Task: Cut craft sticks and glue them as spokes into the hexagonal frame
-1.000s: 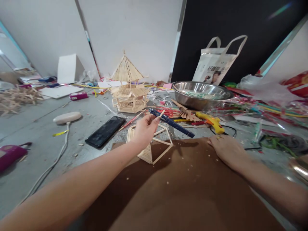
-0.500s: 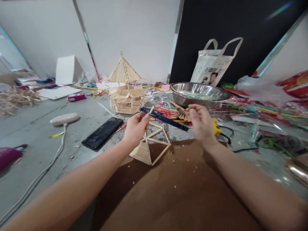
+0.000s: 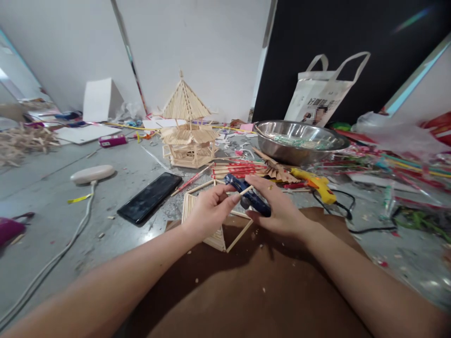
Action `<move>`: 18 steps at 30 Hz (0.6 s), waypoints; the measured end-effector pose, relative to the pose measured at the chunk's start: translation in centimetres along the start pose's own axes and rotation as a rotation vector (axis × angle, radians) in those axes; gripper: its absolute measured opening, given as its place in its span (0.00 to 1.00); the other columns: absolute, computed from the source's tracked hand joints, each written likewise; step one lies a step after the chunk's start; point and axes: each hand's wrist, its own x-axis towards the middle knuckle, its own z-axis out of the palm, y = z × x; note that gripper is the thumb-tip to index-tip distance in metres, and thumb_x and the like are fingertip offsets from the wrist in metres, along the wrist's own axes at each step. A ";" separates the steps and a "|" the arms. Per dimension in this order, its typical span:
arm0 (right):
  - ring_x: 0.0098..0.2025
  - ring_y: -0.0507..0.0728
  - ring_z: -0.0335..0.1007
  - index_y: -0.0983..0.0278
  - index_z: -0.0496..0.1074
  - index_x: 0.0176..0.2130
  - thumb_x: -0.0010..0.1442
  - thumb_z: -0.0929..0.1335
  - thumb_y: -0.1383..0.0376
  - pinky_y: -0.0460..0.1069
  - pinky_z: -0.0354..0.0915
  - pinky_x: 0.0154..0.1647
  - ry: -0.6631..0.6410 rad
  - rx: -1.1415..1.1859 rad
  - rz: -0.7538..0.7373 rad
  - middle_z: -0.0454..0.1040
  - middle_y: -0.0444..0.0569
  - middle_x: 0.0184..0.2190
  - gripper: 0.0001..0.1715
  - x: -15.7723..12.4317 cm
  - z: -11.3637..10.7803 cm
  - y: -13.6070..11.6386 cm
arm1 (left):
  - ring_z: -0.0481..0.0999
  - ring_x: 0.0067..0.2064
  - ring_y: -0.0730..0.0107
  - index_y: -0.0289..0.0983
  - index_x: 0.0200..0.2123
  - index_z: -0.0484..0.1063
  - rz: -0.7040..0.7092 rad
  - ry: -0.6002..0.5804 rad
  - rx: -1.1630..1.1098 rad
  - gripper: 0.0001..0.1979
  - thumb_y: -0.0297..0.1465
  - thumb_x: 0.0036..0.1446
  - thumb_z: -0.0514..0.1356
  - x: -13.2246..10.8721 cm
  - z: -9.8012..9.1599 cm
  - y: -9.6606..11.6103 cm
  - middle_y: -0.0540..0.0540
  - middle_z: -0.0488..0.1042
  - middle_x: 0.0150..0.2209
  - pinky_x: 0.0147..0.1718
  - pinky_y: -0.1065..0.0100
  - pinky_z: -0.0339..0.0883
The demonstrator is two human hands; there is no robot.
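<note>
My left hand [image 3: 213, 209] pinches a short pale wooden stick [image 3: 246, 190] between thumb and fingertips. My right hand [image 3: 278, 202] closes round a dark blue hand tool [image 3: 259, 204] with a small grey rounded part; its exact kind is hard to make out. The stick lies across this tool, its far end near my right fingertips. Beneath both hands stands a small roof frame of wooden sticks [image 3: 239, 232], one side covered with sticks and others open. My left hand and the tool hide part of it.
Behind stands a tiered stick pavilion [image 3: 190, 141]. A black phone [image 3: 150, 197] lies left, beside a white cabled device [image 3: 93, 173]. Towards the right are a metal basin [image 3: 299, 155], a yellow glue gun [image 3: 319, 185] and red-and-pale sticks [image 3: 239, 169]. Brown sheet [image 3: 246, 291] lies in front.
My right hand has moved left and down to meet my left hand. The stick, raised before, now lies across the blue tool. The glue gun shows more fully.
</note>
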 end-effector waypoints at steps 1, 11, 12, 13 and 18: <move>0.53 0.59 0.51 0.62 0.48 0.54 0.46 0.63 0.64 0.57 0.51 0.51 -0.026 -0.011 -0.001 0.57 0.54 0.51 0.36 0.1 -0.1 -0.1 | 0.52 0.18 0.82 0.33 0.33 0.67 -0.005 -0.004 0.007 0.12 0.36 0.50 0.52 -0.1 0.1 -0.1 0.55 0.56 0.17 0.16 0.76 0.44; 0.56 0.67 0.42 0.66 0.43 0.56 0.40 0.63 0.62 0.68 0.28 0.51 -0.204 -0.135 0.030 0.51 0.59 0.55 0.45 0.2 -1.3 0.2 | 0.52 0.17 0.83 0.32 0.35 0.64 -0.008 0.032 -0.050 0.13 0.35 0.48 0.55 -0.7 0.7 0.5 0.56 0.56 0.16 0.15 0.77 0.44; 0.55 0.66 0.46 0.65 0.45 0.55 0.40 0.63 0.62 0.68 0.29 0.51 -0.189 -0.135 0.028 0.54 0.58 0.53 0.43 0.2 -1.3 0.3 | 0.52 0.17 0.83 0.32 0.35 0.64 -0.003 0.031 -0.040 0.13 0.35 0.48 0.54 -0.6 0.6 0.4 0.56 0.56 0.16 0.15 0.77 0.44; 0.53 0.65 0.50 0.65 0.48 0.54 0.41 0.63 0.62 0.67 0.31 0.51 -0.164 -0.139 0.026 0.58 0.57 0.51 0.41 0.3 -1.2 0.3 | 0.52 0.17 0.82 0.32 0.34 0.65 0.008 0.036 -0.012 0.12 0.34 0.48 0.54 -0.6 0.5 0.2 0.56 0.56 0.16 0.16 0.77 0.45; 0.43 0.62 0.61 0.65 0.57 0.45 0.39 0.63 0.66 0.59 0.52 0.46 -0.006 -0.175 0.103 0.66 0.55 0.40 0.30 0.1 0.2 -0.2 | 0.59 0.22 0.78 0.33 0.29 0.68 0.167 0.159 0.301 0.08 0.30 0.49 0.52 -0.2 -0.4 -1.4 0.51 0.63 0.20 0.21 0.76 0.53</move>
